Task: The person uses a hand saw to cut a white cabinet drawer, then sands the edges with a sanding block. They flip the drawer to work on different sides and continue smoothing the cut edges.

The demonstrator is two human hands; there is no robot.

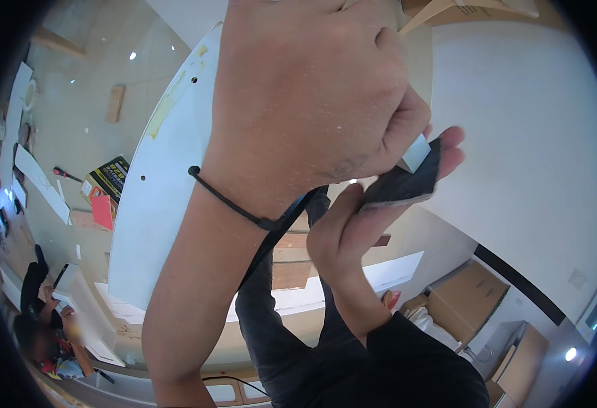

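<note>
My left hand [312, 88] fills the upper middle, its back toward me and the fingers curled closed. What its fingers grip, if anything, is hidden. A black cord is tied round the left wrist. Just below and to the right, my right hand [343, 234] is closed on a dark flat piece [407, 178] with a pale, rough edge, held between thumb and fingers. A small whitish flat piece [417, 154] lies against the dark one beside the left fist; I cannot tell which hand holds it. Behind my left forearm stands a curved white board [156, 204] with small holes and yellowish smears.
A large white panel [516, 115] takes up the right side. Cardboard boxes [468, 299] stand at the lower right. On the floor at left are a black and yellow box [108, 177], a screwdriver [66, 174] and wood scraps. Another person [50, 340] works at the lower left.
</note>
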